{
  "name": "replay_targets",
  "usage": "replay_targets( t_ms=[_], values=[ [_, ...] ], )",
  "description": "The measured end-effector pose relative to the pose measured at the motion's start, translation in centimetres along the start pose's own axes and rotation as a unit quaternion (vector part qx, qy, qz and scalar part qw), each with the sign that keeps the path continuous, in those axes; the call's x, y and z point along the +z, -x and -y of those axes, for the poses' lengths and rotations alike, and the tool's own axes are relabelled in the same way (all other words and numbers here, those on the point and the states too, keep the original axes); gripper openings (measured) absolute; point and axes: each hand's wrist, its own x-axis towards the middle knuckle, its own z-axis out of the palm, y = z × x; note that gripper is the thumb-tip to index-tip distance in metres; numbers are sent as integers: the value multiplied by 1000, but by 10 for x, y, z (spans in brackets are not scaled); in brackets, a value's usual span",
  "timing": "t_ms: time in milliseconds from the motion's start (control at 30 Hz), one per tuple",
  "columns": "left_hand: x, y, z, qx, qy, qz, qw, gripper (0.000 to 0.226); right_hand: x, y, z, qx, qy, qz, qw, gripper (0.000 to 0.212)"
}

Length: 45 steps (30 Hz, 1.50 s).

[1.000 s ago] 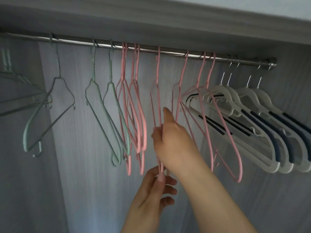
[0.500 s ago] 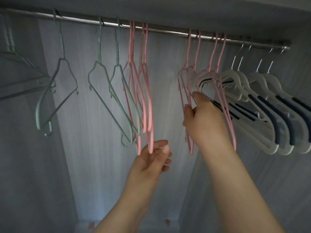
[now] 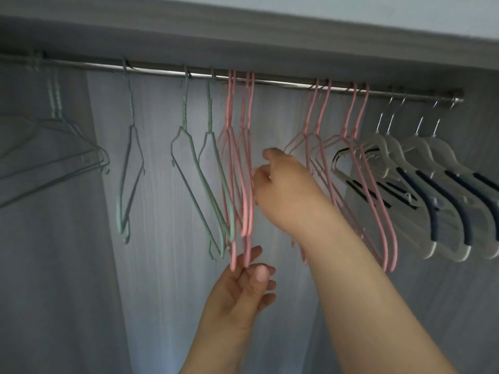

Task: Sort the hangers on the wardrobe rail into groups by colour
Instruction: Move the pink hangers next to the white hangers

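The pink hangers point(image 3: 240, 168) hang from the rail point(image 3: 283, 83) in two bunches, with a bare gap of rail between them. The nearer bunch drops straight down to the left hand point(image 3: 237, 290), whose fingers point(image 3: 252, 256) and thumb are pinched together on the lowest tips of those hangers. The right hand point(image 3: 283, 190) sits higher, just right of the same bunch, its fingers point(image 3: 260, 175) curled at the hangers' edge; whether they are clamped on a wire or only touching it I cannot tell, as the hand blurs there. The second pink bunch point(image 3: 359, 168) hangs behind and to the right of the right wrist. Beyond it, farther right, are the white hangers point(image 3: 421, 168) with dark grips; left of both hands hang the green hangers point(image 3: 194, 171).

These pink hangers look thin, light and fairly stiff, probably coated wire, so they should slide easily along the rail but swing and tangle with neighbours. Taking hold near the neck, close under the hook, would likely steer a bunch better than the bottom tips, which only steady it.
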Motion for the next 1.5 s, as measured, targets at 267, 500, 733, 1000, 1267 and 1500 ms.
replay_targets(
  t_ms=[267,500,733,1000,1267,1500],
  values=[
    [-11,-6,-16,-32,-22,19,999,45,35,-8,-8,88,-107,58,989,24],
    [1,-6,-15,-33,-65,81,994,43,48,-5,-21,73,-136,-126,980,22],
    [-7,-4,-20,-42,-77,56,995,33,33,-1,-31,114,-166,-165,966,34],
    [-27,-2,-31,-41,-108,50,992,21,28,26,-2,45,73,-205,975,52],
    [-37,4,-48,-8,-73,14,997,32,41,10,61,33,-149,-97,984,42],
    [-47,7,-56,34,-97,0,995,69,79,-16,65,178,-300,-32,937,55]
  ],
)
